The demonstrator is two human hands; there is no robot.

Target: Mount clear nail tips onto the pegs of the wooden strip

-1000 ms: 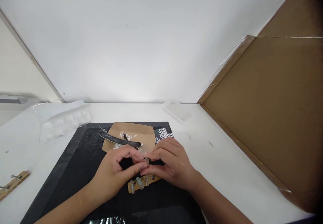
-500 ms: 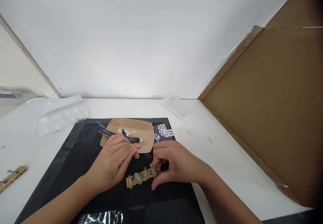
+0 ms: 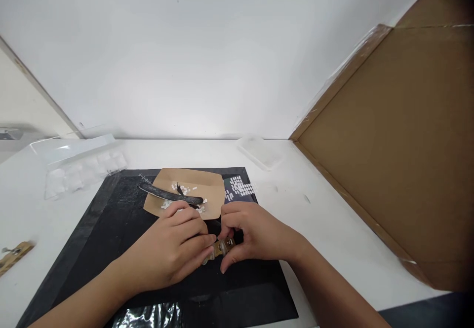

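Note:
A small wooden strip (image 3: 230, 243) with clear nail-shaped pieces lies on the black mat (image 3: 237, 288). My left hand (image 3: 170, 249) covers the strip's left part, its fingertips touching a clear piece beside my right fingers; its fingers are pressed together. My right hand (image 3: 252, 232) curves around the strip's right end, thumb and forefinger on either side of a clear piece (image 3: 223, 247). Just beyond my hands, a curved black file (image 3: 170, 194) rests on brown paper (image 3: 211, 182) among small white bits.
White tabs cover a dark card (image 3: 237, 190) right of the paper. Clear trays lie at the back left (image 3: 85, 170) and back centre (image 3: 261, 153). Another wooden strip (image 3: 17, 256) is at far left. A cardboard panel (image 3: 400, 145) stands on the right.
My left hand has moved right, over the strip's left part, up to my right fingers. My right hand has barely moved. The view has shifted slightly.

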